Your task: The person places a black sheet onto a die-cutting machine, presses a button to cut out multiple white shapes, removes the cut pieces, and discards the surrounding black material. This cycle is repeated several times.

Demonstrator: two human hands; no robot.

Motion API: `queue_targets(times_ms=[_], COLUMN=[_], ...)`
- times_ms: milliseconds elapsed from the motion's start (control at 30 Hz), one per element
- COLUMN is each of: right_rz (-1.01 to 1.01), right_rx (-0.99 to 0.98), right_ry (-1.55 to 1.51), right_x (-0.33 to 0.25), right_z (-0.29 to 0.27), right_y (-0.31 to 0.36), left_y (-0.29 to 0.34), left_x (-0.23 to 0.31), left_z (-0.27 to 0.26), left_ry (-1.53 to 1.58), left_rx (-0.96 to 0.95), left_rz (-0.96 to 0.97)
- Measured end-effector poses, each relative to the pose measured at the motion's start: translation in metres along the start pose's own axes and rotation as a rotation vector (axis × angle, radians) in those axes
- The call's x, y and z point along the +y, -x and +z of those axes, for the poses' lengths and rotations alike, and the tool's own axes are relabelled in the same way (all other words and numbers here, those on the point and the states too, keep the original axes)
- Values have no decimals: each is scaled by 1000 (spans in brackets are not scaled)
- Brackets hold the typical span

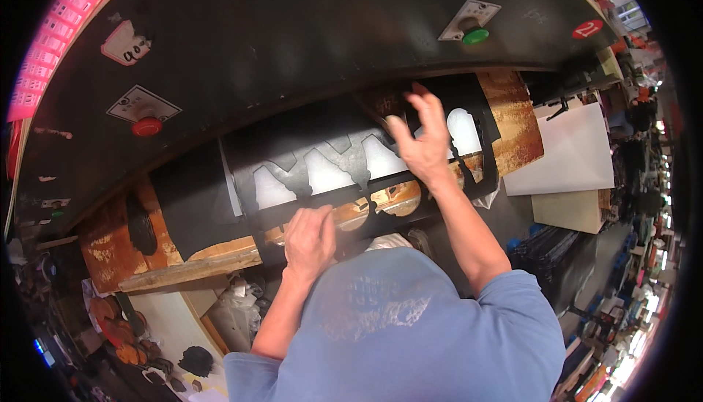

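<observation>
A black sheet [350,162] with a row of shaped cut-outs lies across the cutting bed, under the front of a large dark machine head. White surface and brown wood show through its openings. My left hand [309,242] is closed at the sheet's near edge, fingertips pinched on the black material. Farther right, my right hand [426,142] is raised over the sheet, its thumb and fingers apart. Just beyond its thumb is a dark piece with a brownish face [386,104], partly in the machine's shadow; I cannot tell whether my fingers touch it.
The machine head [315,28] spans the far side, carrying a red button [147,126] and a green button [476,35]. Worn wooden bed ends [516,124] show at both sides. A dark oval piece [140,225] lies at left. White sheets [564,149] rest at right.
</observation>
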State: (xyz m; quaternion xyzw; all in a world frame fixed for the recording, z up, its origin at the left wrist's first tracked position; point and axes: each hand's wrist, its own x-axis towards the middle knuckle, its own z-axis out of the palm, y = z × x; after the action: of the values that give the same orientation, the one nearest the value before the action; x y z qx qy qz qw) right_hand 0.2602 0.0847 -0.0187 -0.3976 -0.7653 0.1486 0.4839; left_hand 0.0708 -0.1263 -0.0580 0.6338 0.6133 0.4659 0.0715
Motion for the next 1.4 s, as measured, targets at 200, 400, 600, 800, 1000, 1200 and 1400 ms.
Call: queue_targets(times_ms=[200,400,600,800,1000,1200,1400], right_rz=[-84,200,-98,-16,-2,97,577], right_rx=[220,87,50,25,-17,-97,-255], right_ry=[31,-121,172,140,118,54,-324], right_x=[-13,5,31,32,33,30,37], right_z=[-73,-96,-64,-62,-62,-70,-106], right_y=[-69,15,83,79,80,88,92], left_y=[-1,-12,-25,-27,-26,-16,18], left_x=[-2,5,19,24,19,19,18], left_z=[4,8,13,10,10,14,-5], left_ry=[-64,-78,-139,-220,-250,-226,29], left_rx=[33,34,23,-49,-86,-42,-58], left_rz=[29,-40,-76,-12,-38,-59,-90])
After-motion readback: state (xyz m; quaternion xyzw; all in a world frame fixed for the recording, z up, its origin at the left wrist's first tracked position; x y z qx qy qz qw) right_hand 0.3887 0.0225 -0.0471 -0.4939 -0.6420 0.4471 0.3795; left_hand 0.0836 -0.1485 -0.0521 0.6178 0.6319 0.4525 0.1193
